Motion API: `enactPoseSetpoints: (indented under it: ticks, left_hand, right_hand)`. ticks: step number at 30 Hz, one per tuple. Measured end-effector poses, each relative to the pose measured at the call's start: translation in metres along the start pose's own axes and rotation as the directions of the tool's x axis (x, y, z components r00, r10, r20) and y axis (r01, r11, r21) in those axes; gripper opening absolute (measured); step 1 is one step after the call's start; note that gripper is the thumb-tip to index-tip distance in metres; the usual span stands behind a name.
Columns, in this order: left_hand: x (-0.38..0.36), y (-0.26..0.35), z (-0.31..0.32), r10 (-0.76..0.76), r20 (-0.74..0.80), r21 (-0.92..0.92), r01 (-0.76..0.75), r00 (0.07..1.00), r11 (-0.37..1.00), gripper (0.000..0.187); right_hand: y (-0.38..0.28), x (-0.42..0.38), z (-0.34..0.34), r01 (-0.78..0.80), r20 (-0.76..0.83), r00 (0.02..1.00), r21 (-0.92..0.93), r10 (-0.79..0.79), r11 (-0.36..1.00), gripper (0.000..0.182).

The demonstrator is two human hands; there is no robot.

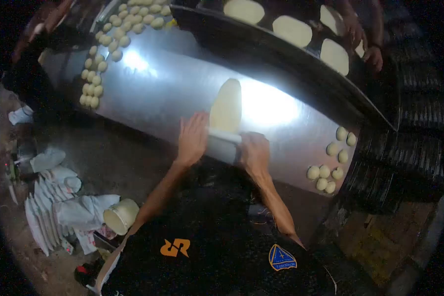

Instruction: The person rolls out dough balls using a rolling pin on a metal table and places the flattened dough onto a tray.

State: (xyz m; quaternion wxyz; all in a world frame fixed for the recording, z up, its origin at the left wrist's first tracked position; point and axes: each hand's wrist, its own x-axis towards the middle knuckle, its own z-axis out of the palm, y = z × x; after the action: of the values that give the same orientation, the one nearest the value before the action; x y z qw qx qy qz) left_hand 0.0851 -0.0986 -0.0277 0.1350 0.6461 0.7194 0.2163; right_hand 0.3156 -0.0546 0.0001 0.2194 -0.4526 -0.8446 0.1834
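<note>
A pale rolling pin [225,135] lies across the near end of a long, flat oval of dough [226,104] on the shiny metal worktop [167,106]. My left hand [193,139] is at the pin's left end, its fingers pointing away from me and slightly blurred. Around the right end my right hand [254,152] is closed, with the fingers curled. Both ends of the pin are hidden by my hands. The dough reaches forward from the pin, narrowing toward its far tip.
Many dough balls [91,89] line the worktop's left side, and several more [324,171] sit at the right end. Behind stands a raised dark surface [281,47] bearing flat dough sheets [292,31], where another person's hands [375,56] work. A bucket [121,217] and white bags [44,212] are low left.
</note>
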Motion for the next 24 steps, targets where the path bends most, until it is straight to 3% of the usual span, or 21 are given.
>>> enactPoseSetpoints:
  ticks: [1, 2, 4, 5, 6, 7, 9, 10, 11, 13, 15, 16, 17, 19, 20, 21, 22, 23, 24]
  left_hand:
    - [0.02, -0.001, -0.004, -0.035, -0.021, -0.204, 0.03, 0.999, 0.979, 0.05]
    - [0.04, -0.002, -0.003, -0.032, -0.043, -0.21, 0.022, 0.999, 0.977, 0.05]
    - [0.078, 0.001, 0.005, 0.04, -0.082, 0.199, -0.023, 0.996, 0.98, 0.046]
    - [0.087, 0.01, 0.008, 0.039, -0.101, 0.184, -0.019, 0.994, 0.983, 0.046]
    - [0.096, 0.021, 0.009, 0.042, 0.045, 0.231, -0.051, 0.998, 0.972, 0.05]
    - [0.106, 0.028, 0.007, 0.041, 0.183, 0.274, -0.091, 0.982, 0.957, 0.054]
    - [0.113, 0.035, 0.019, -0.081, 0.242, 0.027, 0.077, 0.967, 0.997, 0.052]
    - [0.116, 0.04, 0.017, -0.102, 0.21, 0.054, 0.093, 0.972, 0.994, 0.051]
    - [0.117, 0.046, 0.008, -0.16, 0.182, -0.009, 0.165, 0.97, 0.986, 0.048]
    - [0.133, 0.038, -0.003, -0.205, 0.155, -0.089, 0.22, 0.966, 0.971, 0.045]
    - [0.147, 0.015, -0.013, -0.059, 0.543, -0.33, 0.277, 0.838, 0.902, 0.035]
    - [0.149, 0.004, -0.021, 0.137, 0.472, -0.399, 0.072, 0.871, 0.914, 0.028]
    - [0.148, -0.001, -0.03, 0.144, 0.471, -0.398, 0.064, 0.87, 0.915, 0.028]
    - [0.134, -0.006, -0.045, 0.26, 0.431, -0.651, 0.098, 0.864, 0.753, 0.025]
    - [0.127, -0.004, -0.053, 0.171, 0.505, -0.631, 0.226, 0.846, 0.742, 0.029]
    - [0.121, -0.005, -0.051, 0.188, 0.511, -0.624, 0.211, 0.839, 0.752, 0.029]
    - [0.115, -0.006, -0.045, 0.085, 0.58, -0.741, 0.482, 0.81, 0.468, 0.031]
    - [0.111, -0.004, -0.042, 0.013, 0.669, -0.74, 0.664, 0.743, 0.104, 0.033]
    - [0.112, 0.005, -0.044, -0.037, 0.678, -0.73, 0.678, 0.734, 0.083, 0.036]
  right_hand:
    - [0.01, 0.008, -0.01, 0.014, -0.019, 1.0, -0.011, -0.014, 1.0, 0.035]
    - [0.023, 0.014, -0.024, -0.094, -0.072, 0.993, -0.077, 0.089, 0.993, 0.033]
    - [0.05, 0.036, -0.047, -0.269, -0.138, 0.959, -0.17, 0.248, 0.948, 0.031]
    - [0.066, 0.048, -0.056, -0.334, -0.15, 0.939, -0.204, 0.308, 0.92, 0.03]
    - [0.083, 0.056, -0.06, -0.352, -0.125, 0.935, -0.189, 0.333, 0.917, 0.034]
    - [0.091, 0.062, -0.056, -0.334, -0.143, 0.94, -0.206, 0.309, 0.92, 0.034]
    - [0.094, 0.077, -0.048, -0.202, -0.216, 0.971, -0.505, 0.103, 0.839, 0.045]
    - [0.096, 0.078, -0.031, -0.15, -0.204, 0.973, -0.216, 0.106, 0.965, 0.051]
    - [0.094, 0.083, -0.013, -0.086, -0.186, 0.977, 0.096, 0.103, 0.992, 0.058]
    - [0.071, 0.116, 0.005, 0.108, -0.014, 0.994, 0.064, -0.107, 0.992, 0.067]
    - [0.05, 0.137, 0.016, -0.038, 0.07, 0.997, 0.117, 0.029, 0.992, 0.062]
    - [0.041, 0.146, 0.01, 0.004, 0.101, 0.995, 0.063, -0.01, 0.998, 0.049]
    - [0.038, 0.152, 0.003, 0.003, 0.094, 0.996, 0.06, -0.008, 0.998, 0.049]
    - [0.04, 0.157, -0.009, 0.134, 0.284, 0.945, 0.112, -0.161, 0.985, 0.038]
    - [0.049, 0.155, -0.011, 0.321, 0.194, 0.919, 0.138, -0.343, 0.937, 0.027]
    - [0.043, 0.151, -0.021, 0.31, 0.174, 0.928, 0.132, -0.33, 0.942, 0.027]
    - [0.036, 0.145, -0.033, -0.202, 0.407, 0.914, 0.445, 0.004, 0.872, 0.022]
    - [0.031, 0.137, -0.041, -0.666, 0.685, 0.705, 0.55, 0.185, 0.504, 0.019]
    - [0.035, 0.124, -0.039, -0.571, 0.59, 0.798, 0.675, 0.122, 0.468, 0.022]
